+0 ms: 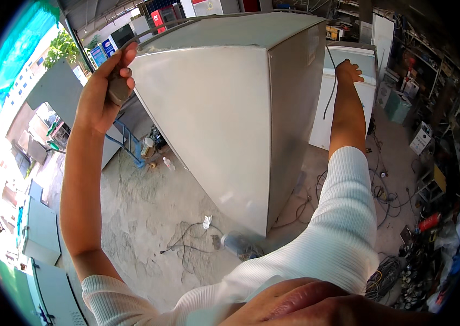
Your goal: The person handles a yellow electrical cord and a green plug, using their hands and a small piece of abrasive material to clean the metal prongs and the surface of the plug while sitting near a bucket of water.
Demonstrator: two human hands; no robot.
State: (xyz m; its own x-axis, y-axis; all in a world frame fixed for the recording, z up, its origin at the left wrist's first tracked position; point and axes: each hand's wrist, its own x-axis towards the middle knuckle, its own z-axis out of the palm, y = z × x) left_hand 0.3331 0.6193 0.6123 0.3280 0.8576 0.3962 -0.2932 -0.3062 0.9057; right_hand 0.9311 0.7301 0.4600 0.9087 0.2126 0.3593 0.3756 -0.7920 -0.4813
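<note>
A tall off-white metal cabinet (208, 114), like a refrigerator body, stands right in front of me, its darker grey side (295, 114) facing right. At its upper left edge my left hand (107, 87) is raised, fingers wrapped round a worn brown block-like piece (118, 90); its exact kind is unclear. My right arm reaches past the cabinet's right side. There my right hand (348, 71) has its fingers apart, near the upper part of a white freezer-like box (325, 117). A thin dark strip (330, 81) hangs beside this hand; I see nothing held in it.
Loose cables (186, 244) and a large clear bottle (241, 245) lie on the dusty floor by the cabinet's base. A blue hand truck (131, 142) stands at left. More cables (386, 195) and cluttered shelves (431, 60) fill the right side. Light-coloured cabinets (39, 231) are at lower left.
</note>
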